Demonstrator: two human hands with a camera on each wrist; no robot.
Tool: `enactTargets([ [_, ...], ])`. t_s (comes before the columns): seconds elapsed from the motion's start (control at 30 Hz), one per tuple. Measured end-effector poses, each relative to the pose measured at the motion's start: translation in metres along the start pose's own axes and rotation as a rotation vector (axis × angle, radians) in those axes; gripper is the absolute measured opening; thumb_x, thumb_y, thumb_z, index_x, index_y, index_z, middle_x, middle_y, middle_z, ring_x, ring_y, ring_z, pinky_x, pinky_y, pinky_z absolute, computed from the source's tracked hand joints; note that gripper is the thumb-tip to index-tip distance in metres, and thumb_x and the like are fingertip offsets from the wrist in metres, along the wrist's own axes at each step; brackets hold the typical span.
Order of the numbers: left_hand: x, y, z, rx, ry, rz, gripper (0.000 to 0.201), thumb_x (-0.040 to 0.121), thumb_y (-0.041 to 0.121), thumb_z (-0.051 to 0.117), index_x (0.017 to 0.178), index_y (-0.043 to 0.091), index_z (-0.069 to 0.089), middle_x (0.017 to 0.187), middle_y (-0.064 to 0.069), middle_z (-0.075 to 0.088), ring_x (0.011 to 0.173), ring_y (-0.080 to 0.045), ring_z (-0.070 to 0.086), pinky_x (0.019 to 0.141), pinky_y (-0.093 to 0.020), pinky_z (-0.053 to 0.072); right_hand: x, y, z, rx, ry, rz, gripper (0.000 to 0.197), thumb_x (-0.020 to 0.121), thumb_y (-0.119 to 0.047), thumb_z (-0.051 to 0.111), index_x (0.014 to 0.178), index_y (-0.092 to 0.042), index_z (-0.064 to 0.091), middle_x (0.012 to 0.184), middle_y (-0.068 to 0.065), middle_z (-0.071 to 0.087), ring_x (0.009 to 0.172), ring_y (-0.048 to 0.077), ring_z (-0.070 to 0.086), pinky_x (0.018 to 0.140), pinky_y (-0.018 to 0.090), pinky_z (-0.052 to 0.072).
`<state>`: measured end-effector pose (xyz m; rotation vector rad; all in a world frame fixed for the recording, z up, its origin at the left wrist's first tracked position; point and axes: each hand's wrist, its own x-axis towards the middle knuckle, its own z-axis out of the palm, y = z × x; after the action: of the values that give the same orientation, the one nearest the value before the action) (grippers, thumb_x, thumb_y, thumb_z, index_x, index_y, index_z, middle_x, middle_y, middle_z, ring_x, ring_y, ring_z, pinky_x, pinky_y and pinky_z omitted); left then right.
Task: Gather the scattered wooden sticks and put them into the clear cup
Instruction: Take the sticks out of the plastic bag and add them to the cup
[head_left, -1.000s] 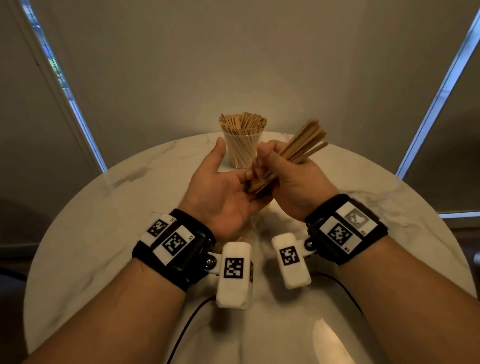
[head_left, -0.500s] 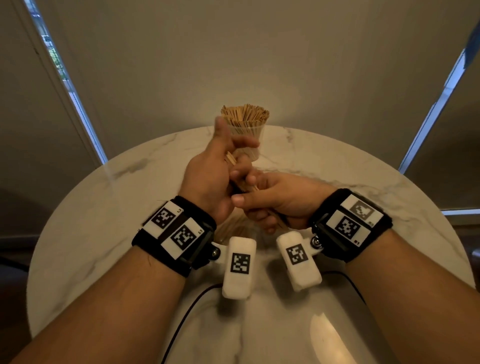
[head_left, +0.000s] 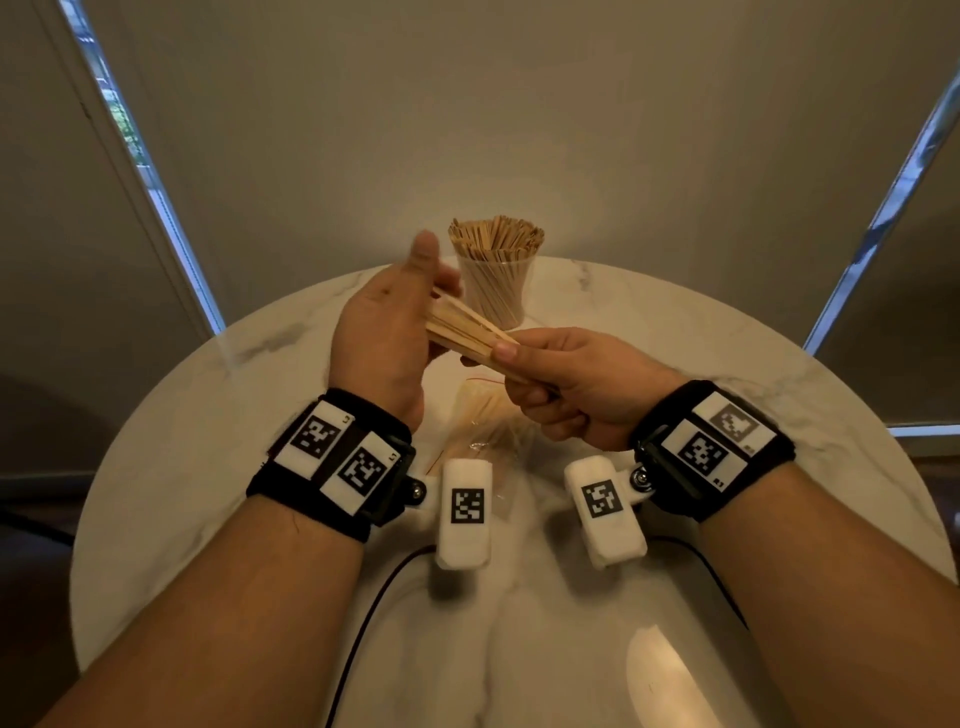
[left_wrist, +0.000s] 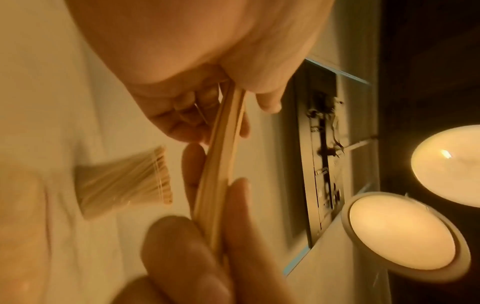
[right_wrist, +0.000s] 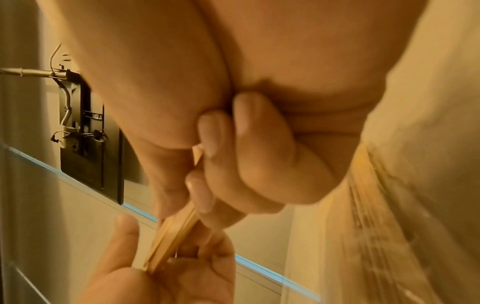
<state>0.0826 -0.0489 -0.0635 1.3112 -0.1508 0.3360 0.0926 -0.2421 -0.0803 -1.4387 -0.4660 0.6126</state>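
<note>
Fingers (head_left: 511, 351) of the right hand (head_left: 576, 384) pinch wooden sticks (head_left: 462, 332) against the left hand's (head_left: 384, 332) upright, straightened palm.

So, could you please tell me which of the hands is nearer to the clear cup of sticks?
Left. The left hand is raised just left of the clear cup, fingertips near its wall. The right hand sits lower, nearer the person, gripping the stick bundle.

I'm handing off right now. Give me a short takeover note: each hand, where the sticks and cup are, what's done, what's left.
Right hand: grips one end of a bundle of sticks.
Left hand: fingers fairly straight, palm against the bundle's other end, apparently squaring it.
Clear cup: upright at the table's far side, already packed with sticks.
Plastic bag with more sticks lies under the hands.
Left: put the bundle into the cup, then deal with the bag's sticks.
</note>
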Motion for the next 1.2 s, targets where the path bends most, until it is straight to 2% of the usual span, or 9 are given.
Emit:
enactTargets([
  [0.1, 0.000, -0.003, -0.002, 0.209, -0.007, 0.032, 0.037, 0.086, 0.049, 0.078, 0.063, 0.026, 0.060, 0.061, 0.003, 0.054, 0.060, -0.024, 0.053, 0.055, -0.032, 0.046, -0.002, 0.000, -0.003, -0.038, 0.001, 0.017, 0.043, 0.094, -0.043, 0.069, 0.128, -0.016, 0.070, 0.066, -0.002, 0.046, 0.048, 0.008, 0.031, 0.041, 0.017, 0.029],
  [0.23, 0.006, -0.008, -0.002, 0.164, 0.041, -0.014, 0.033, 0.093, 0.017, 0.073, 0.070, 0.021, 0.050, 0.056, 0.007, 0.048, 0.047, -0.011, 0.043, 0.043, -0.025, 0.038, -0.002, -0.003, -0.006, 0.005, 0.201, -0.107, 0.034, 0.083, -0.034, 0.079, 0.107, -0.010, 0.079, 0.078, 0.007, 0.067, 0.050, 0.009, 0.042, 0.044, 0.019, 0.040],
  [0.43, 0.007, -0.010, 0.010, 0.203, -0.086, -0.103, 0.023, 0.099, 0.025, 0.067, 0.079, 0.016, 0.059, 0.057, 0.004, 0.052, 0.047, -0.011, 0.046, 0.041, -0.024, 0.040, 0.003, -0.012, -0.005, 0.100, 0.429, -0.255, 0.020, 0.078, -0.029, 0.082, 0.081, -0.012, 0.072, 0.074, 0.005, 0.066, 0.056, 0.010, 0.056, 0.054, 0.024, 0.053],
  [0.57, 0.014, -0.001, 0.017, 0.063, -0.072, -0.129, 0.019, 0.097, 0.028, 0.071, 0.089, 0.012, 0.064, 0.062, 0.004, 0.060, 0.049, -0.009, 0.050, 0.046, -0.023, 0.045, 0.010, -0.026, 0.000, 0.158, 0.610, -0.451, 0.015, 0.091, -0.020, 0.077, 0.088, -0.010, 0.066, 0.071, 0.004, 0.066, 0.056, 0.012, 0.057, 0.055, 0.026, 0.055],
  [0.73, 0.021, 0.001, 0.029, 0.121, -0.173, -0.114, 0.022, 0.097, 0.029, 0.071, 0.089, 0.011, 0.061, 0.065, 0.001, 0.061, 0.053, -0.011, 0.052, 0.049, -0.024, 0.047, 0.019, -0.036, -0.004, 0.191, 0.664, -0.409, 0.029, 0.089, -0.031, 0.080, 0.091, -0.011, 0.059, 0.066, 0.002, 0.065, 0.052, 0.013, 0.056, 0.050, 0.028, 0.053],
  [0.87, 0.045, 0.006, 0.039, 0.284, -0.291, -0.181, 0.049, 0.098, 0.047, 0.065, 0.104, -0.001, 0.065, 0.090, -0.016, 0.075, 0.063, -0.020, 0.070, 0.058, -0.031, 0.058, 0.020, -0.036, -0.024, 0.116, 0.839, -0.393, 0.029, 0.088, -0.019, 0.082, 0.079, -0.013, 0.055, 0.059, 0.002, 0.059, 0.048, 0.015, 0.052, 0.045, 0.027, 0.050],
  [0.93, 0.065, 0.011, 0.045, 0.440, -0.291, -0.183, 0.057, 0.099, 0.060, 0.052, 0.100, 0.007, 0.071, 0.098, -0.013, 0.077, 0.080, -0.027, 0.076, 0.069, -0.039, 0.063, 0.020, -0.035, -0.035, 0.108, 0.909, -0.392, 0.029, 0.088, -0.013, 0.080, 0.078, -0.013, 0.053, 0.056, 0.001, 0.058, 0.046, 0.015, 0.052, 0.045, 0.026, 0.049],
  [1.07, 0.110, 0.008, 0.055, 0.842, -0.188, 0.017, 0.021, 0.098, 0.042, 0.065, 0.111, 0.025, 0.065, 0.118, 0.002, 0.069, 0.097, -0.022, 0.069, 0.085, -0.042, 0.061, 0.019, -0.030, -0.054, 0.052, 0.977, -0.367, 0.026, 0.088, -0.013, 0.080, 0.079, -0.014, 0.055, 0.055, -0.001, 0.059, 0.046, 0.014, 0.054, 0.049, 0.028, 0.052],
  [1.2, 0.143, -0.010, 0.064, 1.184, -0.322, 0.019, 0.054, 0.088, 0.026, 0.078, 0.137, 0.023, 0.057, 0.132, -0.001, 0.065, 0.107, -0.021, 0.064, 0.086, -0.034, 0.056, 0.019, -0.028, -0.069, 0.023, 1.013, -0.359, 0.025, 0.089, -0.018, 0.080, 0.081, -0.013, 0.057, 0.059, 0.000, 0.062, 0.048, 0.014, 0.057, 0.052, 0.029, 0.054],
])
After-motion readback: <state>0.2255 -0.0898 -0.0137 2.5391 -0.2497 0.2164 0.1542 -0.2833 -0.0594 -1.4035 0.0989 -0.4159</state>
